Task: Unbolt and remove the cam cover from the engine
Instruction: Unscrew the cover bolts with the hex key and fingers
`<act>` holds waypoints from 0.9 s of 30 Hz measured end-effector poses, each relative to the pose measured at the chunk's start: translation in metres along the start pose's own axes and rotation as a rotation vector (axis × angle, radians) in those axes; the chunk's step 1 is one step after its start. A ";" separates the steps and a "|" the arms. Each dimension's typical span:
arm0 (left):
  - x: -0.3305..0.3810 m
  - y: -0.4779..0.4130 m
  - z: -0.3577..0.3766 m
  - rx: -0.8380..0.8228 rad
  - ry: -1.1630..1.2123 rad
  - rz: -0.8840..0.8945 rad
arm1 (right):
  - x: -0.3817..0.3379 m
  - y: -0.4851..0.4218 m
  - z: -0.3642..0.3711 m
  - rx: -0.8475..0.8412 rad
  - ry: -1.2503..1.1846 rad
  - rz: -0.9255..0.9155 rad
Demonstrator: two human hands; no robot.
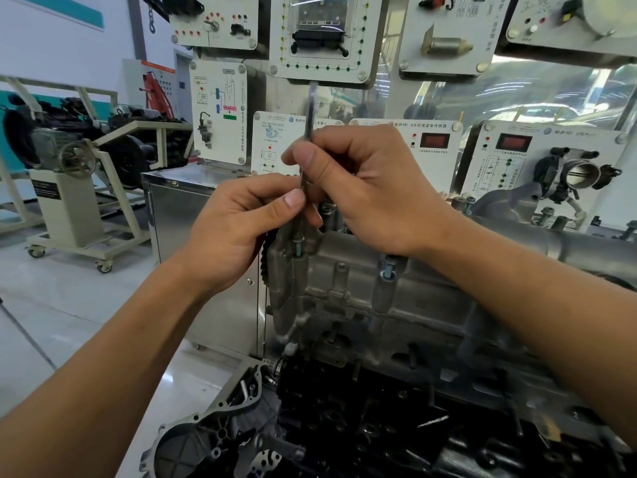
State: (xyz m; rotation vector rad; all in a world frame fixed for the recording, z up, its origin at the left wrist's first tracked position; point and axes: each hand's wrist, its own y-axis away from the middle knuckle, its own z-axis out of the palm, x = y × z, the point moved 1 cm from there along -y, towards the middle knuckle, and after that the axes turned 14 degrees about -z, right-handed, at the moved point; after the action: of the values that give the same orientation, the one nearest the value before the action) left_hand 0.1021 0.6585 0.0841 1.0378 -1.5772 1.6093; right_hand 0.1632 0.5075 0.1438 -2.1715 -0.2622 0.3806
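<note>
The grey aluminium cam cover point(431, 298) sits on top of the dark engine block point(396, 432) in the middle of the view. A thin metal tool shaft point(309, 112) stands upright over the cover's left end, its tip on a raised bolt point(297, 246) there. My left hand point(238, 229) pinches the lower part of the shaft between thumb and fingers. My right hand point(365, 181) grips the shaft just above it. A second bolt point(388, 269) sticks up partly unscrewed further right on the cover.
A steel cabinet point(179, 215) stands behind the engine at the left. Training panels with sensors and a throttle body point(579, 175) hang behind. A timing housing point(213, 439) lies at the lower left. Another engine on a wheeled stand point(69, 201) is at the far left.
</note>
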 end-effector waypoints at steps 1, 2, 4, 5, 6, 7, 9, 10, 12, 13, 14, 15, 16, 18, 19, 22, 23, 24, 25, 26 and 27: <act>0.000 0.000 0.000 0.011 0.001 0.005 | 0.000 0.000 0.000 -0.008 0.007 0.006; -0.001 0.000 0.001 0.021 0.005 0.007 | 0.000 0.000 -0.001 -0.010 0.009 0.011; -0.001 0.000 0.003 0.045 0.017 0.014 | 0.000 0.000 -0.001 0.000 0.011 0.015; -0.001 -0.001 0.003 0.055 0.019 0.024 | 0.000 -0.001 -0.001 0.006 0.010 0.009; 0.000 -0.001 0.004 0.063 0.015 0.035 | -0.001 -0.001 0.000 0.016 0.003 0.002; 0.000 -0.002 0.005 0.070 0.000 0.043 | -0.001 -0.002 0.000 0.033 -0.011 -0.001; 0.002 -0.003 0.007 0.091 -0.036 0.062 | -0.002 -0.003 0.001 0.083 -0.014 -0.009; 0.002 -0.003 0.008 0.100 -0.050 0.074 | -0.002 -0.003 0.001 0.106 0.000 -0.015; 0.003 -0.003 0.010 0.105 -0.072 0.089 | -0.003 -0.001 0.000 0.126 0.014 -0.023; 0.003 -0.003 0.011 0.106 -0.087 0.088 | -0.002 -0.001 0.000 0.121 0.015 -0.020; 0.002 -0.003 0.011 0.110 -0.099 0.084 | -0.001 -0.001 0.000 0.111 0.015 -0.013; 0.002 -0.004 0.010 0.112 -0.106 0.078 | -0.001 -0.001 0.000 0.099 0.014 -0.007; 0.001 -0.003 0.009 0.106 -0.106 0.066 | 0.000 -0.001 0.000 0.086 0.011 0.000; 0.001 -0.002 0.007 0.068 -0.065 0.020 | 0.001 0.000 0.000 0.061 0.004 0.017; 0.002 -0.001 0.006 0.048 -0.023 -0.007 | 0.001 0.001 0.000 0.045 -0.004 0.031; 0.008 0.000 -0.001 0.016 0.043 -0.074 | -0.001 0.001 0.001 -0.003 -0.001 0.082; 0.011 0.001 -0.003 -0.002 0.023 -0.088 | -0.002 0.001 0.001 -0.010 0.018 0.093; 0.015 0.001 -0.004 -0.022 -0.015 -0.096 | -0.003 0.001 0.001 -0.016 0.033 0.103; 0.019 0.002 -0.004 -0.042 -0.061 -0.105 | -0.003 0.000 0.001 -0.023 0.047 0.114; 0.022 0.002 -0.005 -0.060 -0.123 -0.108 | -0.003 0.000 0.001 -0.032 0.064 0.123; 0.024 0.004 -0.007 -0.075 -0.196 -0.107 | -0.004 0.000 0.000 -0.042 0.084 0.131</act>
State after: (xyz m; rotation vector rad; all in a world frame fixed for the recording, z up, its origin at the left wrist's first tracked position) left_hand 0.0867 0.6629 0.1036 1.2491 -1.6652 1.4009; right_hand 0.1598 0.5067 0.1443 -2.2464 -0.0820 0.3585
